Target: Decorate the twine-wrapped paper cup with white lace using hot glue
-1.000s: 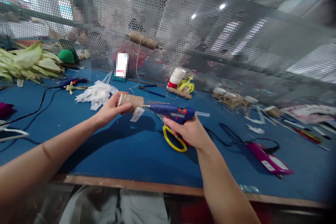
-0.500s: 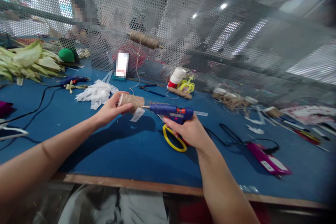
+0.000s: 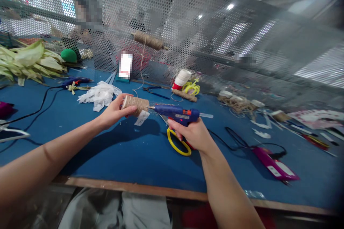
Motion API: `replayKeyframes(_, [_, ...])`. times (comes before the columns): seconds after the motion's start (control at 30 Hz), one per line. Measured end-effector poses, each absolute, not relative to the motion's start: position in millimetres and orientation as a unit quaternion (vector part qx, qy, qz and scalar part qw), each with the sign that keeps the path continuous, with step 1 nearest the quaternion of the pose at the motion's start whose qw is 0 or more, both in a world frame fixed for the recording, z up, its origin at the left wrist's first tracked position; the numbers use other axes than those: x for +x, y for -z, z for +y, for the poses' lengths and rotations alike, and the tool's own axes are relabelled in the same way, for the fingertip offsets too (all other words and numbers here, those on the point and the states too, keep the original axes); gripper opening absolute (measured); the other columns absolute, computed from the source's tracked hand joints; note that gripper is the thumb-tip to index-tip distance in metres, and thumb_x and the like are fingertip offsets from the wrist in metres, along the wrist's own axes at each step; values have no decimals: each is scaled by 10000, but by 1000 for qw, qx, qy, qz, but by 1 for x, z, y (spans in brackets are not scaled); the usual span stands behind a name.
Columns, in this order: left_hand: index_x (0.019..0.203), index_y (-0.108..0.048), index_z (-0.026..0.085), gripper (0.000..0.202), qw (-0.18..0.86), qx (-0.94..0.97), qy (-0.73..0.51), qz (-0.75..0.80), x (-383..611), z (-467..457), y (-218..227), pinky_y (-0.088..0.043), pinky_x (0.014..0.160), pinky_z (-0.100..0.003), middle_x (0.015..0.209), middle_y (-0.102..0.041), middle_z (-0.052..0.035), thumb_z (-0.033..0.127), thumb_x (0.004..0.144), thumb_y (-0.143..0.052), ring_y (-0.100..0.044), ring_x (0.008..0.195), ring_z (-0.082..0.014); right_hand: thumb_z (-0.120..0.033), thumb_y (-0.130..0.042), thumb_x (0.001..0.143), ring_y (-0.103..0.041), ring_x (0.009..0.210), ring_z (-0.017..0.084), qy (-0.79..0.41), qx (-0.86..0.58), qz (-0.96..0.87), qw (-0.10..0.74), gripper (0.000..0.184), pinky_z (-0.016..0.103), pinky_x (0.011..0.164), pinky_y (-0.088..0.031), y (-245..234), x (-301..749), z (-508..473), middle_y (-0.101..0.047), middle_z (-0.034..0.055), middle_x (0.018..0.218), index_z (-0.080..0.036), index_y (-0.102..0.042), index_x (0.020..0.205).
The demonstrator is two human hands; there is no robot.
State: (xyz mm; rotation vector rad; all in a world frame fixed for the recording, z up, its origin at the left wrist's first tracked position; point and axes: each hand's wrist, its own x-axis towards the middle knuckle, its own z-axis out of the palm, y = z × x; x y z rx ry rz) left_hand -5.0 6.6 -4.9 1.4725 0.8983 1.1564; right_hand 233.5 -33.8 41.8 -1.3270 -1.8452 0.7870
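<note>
My left hand (image 3: 118, 109) is closed around a twine-wrapped cylinder (image 3: 139, 105), held on its side above the table. A short strip of white lace (image 3: 142, 117) hangs from the cylinder's lower right end. In my right hand (image 3: 189, 130) is a blue hot glue gun (image 3: 176, 113) with a clear glue stick poking out of its back. The metal nozzle points left and is at the right end of the cylinder; whether it touches, I cannot tell. Beneath the right hand lie scissors with yellow handles (image 3: 178, 145), partly hidden by it.
White lace (image 3: 100, 94) lies behind my left hand. Pliers (image 3: 156, 92), a white spool (image 3: 182, 78) and a twine roll (image 3: 184, 95) are farther back. Corn husks (image 3: 29, 61) and a second glue gun (image 3: 76, 81) are at left, a purple box (image 3: 275, 162) at right. A perforated screen (image 3: 174, 35) stands behind.
The view has shifted very slightly. Both hands keep nearly the same position, with the nozzle still at the cylinder's right end.
</note>
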Motion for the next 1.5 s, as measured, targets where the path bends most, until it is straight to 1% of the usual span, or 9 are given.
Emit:
replayKeyframes(0.2, [1009, -432, 157, 396, 522, 609, -481, 356, -4, 5, 4, -396, 543, -230, 791, -518, -9, 386, 730, -592, -492, 609, -81, -349, -607, 716, -436, 337, 84, -348, -499, -701, 372, 233, 241, 417, -395, -38, 233, -32, -464, -53, 371, -163, -538, 595])
replayKeyframes(0.37, [1010, -438, 163, 407, 542, 589, -483, 355, -4, 6, 6, -405, 559, -239, 814, -526, -12, 398, 722, -602, -503, 639, -88, -337, -605, 720, -407, 319, 70, -369, -491, -695, 374, 209, 225, 390, -363, -39, 233, -33, -453, -64, 369, -152, -557, 635])
replayKeyframes(0.63, [1011, -437, 150, 417, 551, 579, -489, 350, -4, 6, 5, -407, 561, -232, 799, -538, -25, 409, 727, -597, -512, 646, -91, -338, -593, 733, -425, 328, 72, -351, -496, -694, 385, 245, 239, 432, -390, -40, 234, -34, -462, -51, 366, -148, -559, 582])
replayKeyframes(0.8, [1003, -435, 151, 416, 549, 583, -484, 354, -3, 4, 3, -399, 547, -229, 775, -536, -11, 404, 719, -606, -504, 616, -81, -334, -604, 724, -420, 327, 72, -375, -479, -697, 379, 207, 233, 406, -374, -38, 233, -33, -482, -55, 388, -149, -563, 643])
replayKeyframes(1.0, [977, -446, 148, 390, 554, 584, -486, 340, -2, 3, 3, -402, 543, -231, 766, -539, -7, 393, 720, -607, -506, 605, -80, -335, -598, 730, -419, 330, 73, -370, -483, -694, 384, 219, 242, 421, -381, -38, 233, -33, -465, -57, 374, -149, -557, 623])
replayKeyframes(1.13, [969, -447, 152, 398, 578, 558, -483, 349, -2, 4, 3, -412, 553, -230, 800, -548, -14, 413, 715, -609, -519, 630, -85, -340, -614, 710, -405, 320, 65, -393, -474, -694, 374, 206, 227, 381, -355, -41, 231, -36, -481, -58, 403, -148, -556, 663])
replayKeyframes(1.23, [936, -449, 154, 383, 594, 539, -483, 350, -1, 3, 3, -415, 547, -220, 814, -551, -14, 416, 711, -613, -529, 646, -89, -330, -615, 710, -404, 323, 56, -394, -475, -694, 370, 198, 221, 384, -357, -42, 230, -37, -511, -50, 440, -147, -552, 673])
replayKeyframes(1.37, [918, -446, 156, 359, 612, 529, -480, 339, 0, 2, 3, -415, 520, -213, 783, -551, -2, 410, 721, -605, -523, 601, -80, -318, -616, 714, -402, 327, 51, -397, -475, -692, 370, 189, 215, 382, -352, -41, 231, -37, -532, -41, 467, -143, -551, 682])
replayKeyframes(1.5, [909, -459, 153, 344, 626, 521, -477, 332, 1, 1, 1, -415, 507, -205, 765, -550, -1, 416, 732, -593, -521, 593, -77, -334, -617, 713, -399, 322, 57, -399, -472, -692, 373, 204, 219, 373, -344, -41, 232, -37, -511, -47, 439, -142, -557, 677])
